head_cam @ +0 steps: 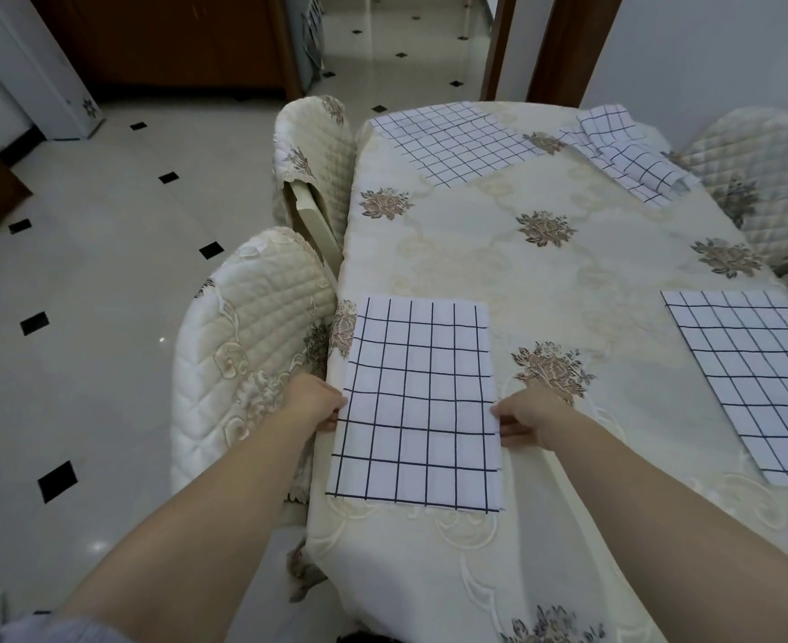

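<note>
A white cloth with a dark grid pattern (417,401) lies flat, folded into a rectangle, at the near left edge of the table (498,262). My left hand (314,402) pinches the cloth's left edge about halfway along. On the opposite side my right hand (528,420) pinches the right edge at the same height. The fingertips of both hands are tucked under or against the cloth.
Two more folded checked cloths lie flat at the right (753,378) and far left (452,141); a crumpled one (628,155) sits at the far right. Quilted cream chairs (252,345) stand along the table's left side, another at the right (763,178).
</note>
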A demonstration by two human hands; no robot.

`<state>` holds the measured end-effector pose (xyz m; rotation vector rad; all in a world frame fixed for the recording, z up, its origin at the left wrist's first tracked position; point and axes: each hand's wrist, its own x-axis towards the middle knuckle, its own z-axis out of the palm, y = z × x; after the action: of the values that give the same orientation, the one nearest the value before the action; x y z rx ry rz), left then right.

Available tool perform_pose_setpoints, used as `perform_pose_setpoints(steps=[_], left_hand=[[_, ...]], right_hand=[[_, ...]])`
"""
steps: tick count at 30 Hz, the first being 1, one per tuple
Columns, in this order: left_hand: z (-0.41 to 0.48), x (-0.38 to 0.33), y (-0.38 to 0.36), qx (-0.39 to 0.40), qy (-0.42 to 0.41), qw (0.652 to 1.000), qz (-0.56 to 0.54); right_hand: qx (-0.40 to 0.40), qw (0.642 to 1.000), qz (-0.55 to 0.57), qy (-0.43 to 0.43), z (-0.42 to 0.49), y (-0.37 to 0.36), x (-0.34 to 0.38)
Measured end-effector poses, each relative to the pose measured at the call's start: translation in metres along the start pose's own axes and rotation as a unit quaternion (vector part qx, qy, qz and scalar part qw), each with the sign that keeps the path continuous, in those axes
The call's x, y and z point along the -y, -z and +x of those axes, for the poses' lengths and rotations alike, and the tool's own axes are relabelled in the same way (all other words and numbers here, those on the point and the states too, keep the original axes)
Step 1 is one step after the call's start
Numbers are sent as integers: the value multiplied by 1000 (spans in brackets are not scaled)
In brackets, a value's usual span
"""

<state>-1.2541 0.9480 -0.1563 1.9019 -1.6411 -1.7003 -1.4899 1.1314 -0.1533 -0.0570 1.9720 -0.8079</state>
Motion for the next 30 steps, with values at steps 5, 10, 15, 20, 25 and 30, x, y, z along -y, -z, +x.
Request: perform_pose_setpoints(steps=[5,10,15,20,25,30], left_hand=[[3,5,-3,18,-5,999,-45],[5,3,-5,7,-20,999,-29],[5,-5,-4,12,-25,1000,2],[9,-11,-3,36,-11,999,19],[3,-14,-2,58,15,996,71],[1,-25,3,-51,-130,900,412]], right_hand=[[-41,999,8,24,13,-2,1],[-66,997,21,42,23,-2,1],[-59,996,25,57,20,0,1],[-74,994,22,74,17,5,1],[-54,996,-6,67,5,7,4],[-191,922,-280,187,-2,3,15]])
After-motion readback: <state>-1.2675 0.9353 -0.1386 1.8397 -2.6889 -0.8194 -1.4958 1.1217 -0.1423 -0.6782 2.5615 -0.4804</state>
